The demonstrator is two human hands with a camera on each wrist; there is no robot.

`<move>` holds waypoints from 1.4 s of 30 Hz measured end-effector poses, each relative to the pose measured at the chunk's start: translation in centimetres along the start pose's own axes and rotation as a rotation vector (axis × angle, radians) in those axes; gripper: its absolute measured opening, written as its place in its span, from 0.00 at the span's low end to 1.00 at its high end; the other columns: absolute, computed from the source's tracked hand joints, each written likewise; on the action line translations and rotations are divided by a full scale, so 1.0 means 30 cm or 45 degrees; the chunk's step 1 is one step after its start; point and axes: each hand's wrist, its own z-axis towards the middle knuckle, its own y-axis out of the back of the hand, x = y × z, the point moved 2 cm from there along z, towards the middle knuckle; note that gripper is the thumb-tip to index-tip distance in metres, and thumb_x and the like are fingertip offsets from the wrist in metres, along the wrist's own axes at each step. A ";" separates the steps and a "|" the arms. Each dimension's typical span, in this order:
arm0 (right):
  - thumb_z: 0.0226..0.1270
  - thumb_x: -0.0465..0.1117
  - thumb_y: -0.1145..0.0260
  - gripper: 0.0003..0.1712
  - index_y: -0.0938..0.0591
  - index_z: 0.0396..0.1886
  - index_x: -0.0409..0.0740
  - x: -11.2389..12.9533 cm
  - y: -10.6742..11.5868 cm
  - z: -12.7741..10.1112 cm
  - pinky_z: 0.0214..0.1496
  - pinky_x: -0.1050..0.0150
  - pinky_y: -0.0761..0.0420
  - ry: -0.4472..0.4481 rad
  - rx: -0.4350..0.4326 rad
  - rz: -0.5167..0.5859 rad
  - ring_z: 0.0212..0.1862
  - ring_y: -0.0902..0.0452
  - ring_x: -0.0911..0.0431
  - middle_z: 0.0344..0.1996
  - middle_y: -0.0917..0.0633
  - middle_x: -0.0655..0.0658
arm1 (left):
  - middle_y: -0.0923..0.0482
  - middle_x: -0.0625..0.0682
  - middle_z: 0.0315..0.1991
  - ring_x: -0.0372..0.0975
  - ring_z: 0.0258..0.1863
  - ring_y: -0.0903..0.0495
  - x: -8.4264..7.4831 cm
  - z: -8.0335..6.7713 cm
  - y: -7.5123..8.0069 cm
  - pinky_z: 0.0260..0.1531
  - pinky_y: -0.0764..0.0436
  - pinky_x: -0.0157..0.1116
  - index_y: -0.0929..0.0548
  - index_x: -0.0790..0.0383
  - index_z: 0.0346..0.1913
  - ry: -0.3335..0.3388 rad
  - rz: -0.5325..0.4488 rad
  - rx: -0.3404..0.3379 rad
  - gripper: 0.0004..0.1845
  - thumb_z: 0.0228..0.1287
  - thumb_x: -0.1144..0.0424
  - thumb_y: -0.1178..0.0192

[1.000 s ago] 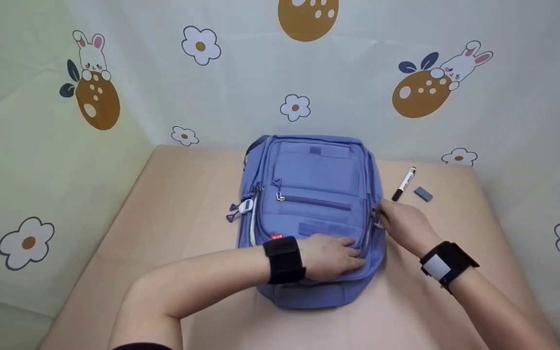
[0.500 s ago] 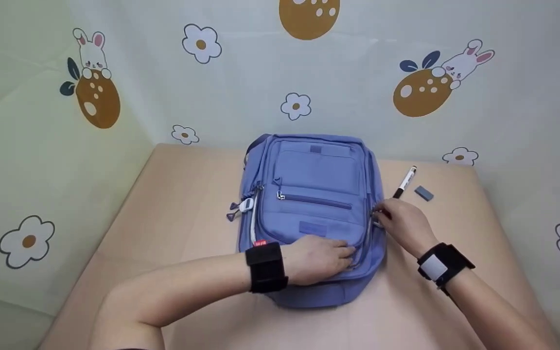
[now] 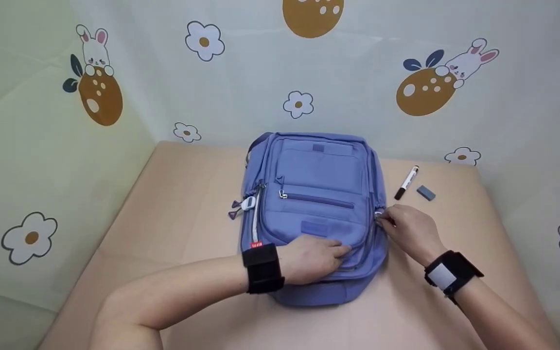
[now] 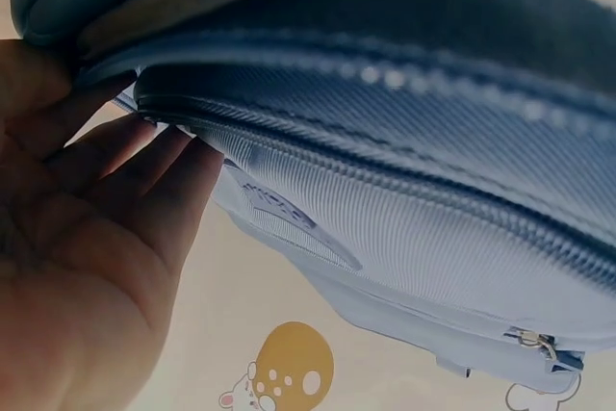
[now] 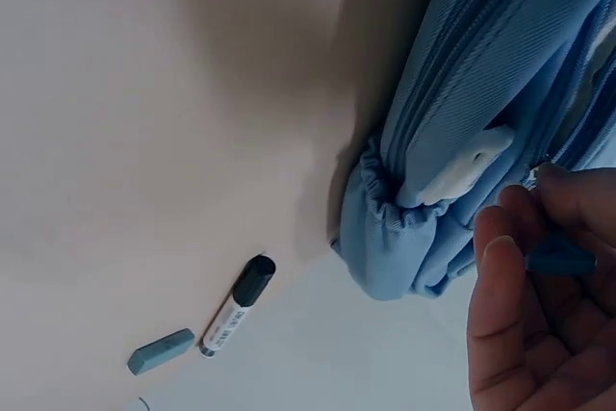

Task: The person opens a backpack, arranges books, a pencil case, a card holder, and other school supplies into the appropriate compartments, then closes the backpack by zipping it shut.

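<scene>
Blue backpack [image 3: 314, 204] lay flat at frame centre on worktop [image 3: 173, 233]. Left hand [image 3: 311, 257], fingers straight, pressed its lower front. Right hand [image 3: 409, 231] pinched zipper pull [image 3: 378, 216] at right edge. Risks judged: pull slipping from pinch; bag sliding if pressure eased; slider snagging fabric.

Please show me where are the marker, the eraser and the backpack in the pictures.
marker [image 3: 406, 183], head view, middle of its white barrel
eraser [image 3: 425, 193], head view, its top face
backpack [image 3: 319, 170], head view, upper front panel
</scene>
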 end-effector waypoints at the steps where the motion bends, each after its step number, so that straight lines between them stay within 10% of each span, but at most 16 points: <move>1: 0.62 0.35 0.24 0.03 0.11 0.33 0.44 0.006 0.003 -0.007 0.29 0.55 0.19 0.003 0.000 0.001 0.28 0.19 0.56 0.29 0.13 0.49 | 0.30 0.45 0.73 0.39 0.67 0.27 0.000 0.000 -0.001 0.49 0.16 0.35 0.12 0.50 0.53 0.000 0.006 -0.007 0.13 0.73 0.61 0.42; 23: 0.54 0.33 0.26 0.11 0.19 0.22 0.52 0.163 0.057 -0.122 0.25 0.66 0.31 -0.023 0.181 0.119 0.23 0.34 0.65 0.20 0.26 0.58 | 0.30 0.44 0.73 0.37 0.67 0.27 0.000 0.009 -0.006 0.45 0.15 0.35 0.12 0.50 0.55 0.022 -0.017 -0.018 0.13 0.74 0.60 0.43; 35: 0.59 0.37 0.27 0.06 0.16 0.27 0.51 0.147 0.079 -0.122 0.30 0.65 0.24 -0.167 0.246 0.254 0.27 0.27 0.63 0.24 0.21 0.57 | 0.23 0.46 0.36 0.36 0.27 0.24 0.013 0.020 0.013 0.20 0.21 0.35 0.21 0.55 0.39 0.070 -0.098 -0.218 0.02 0.72 0.63 0.42; 42: 0.60 0.37 0.27 0.07 0.17 0.26 0.52 0.148 0.102 -0.118 0.28 0.65 0.26 -0.193 0.248 0.302 0.26 0.28 0.62 0.23 0.22 0.57 | 0.24 0.46 0.34 0.37 0.26 0.24 0.005 0.021 0.025 0.18 0.22 0.35 0.23 0.55 0.39 0.077 -0.025 -0.238 0.03 0.73 0.62 0.42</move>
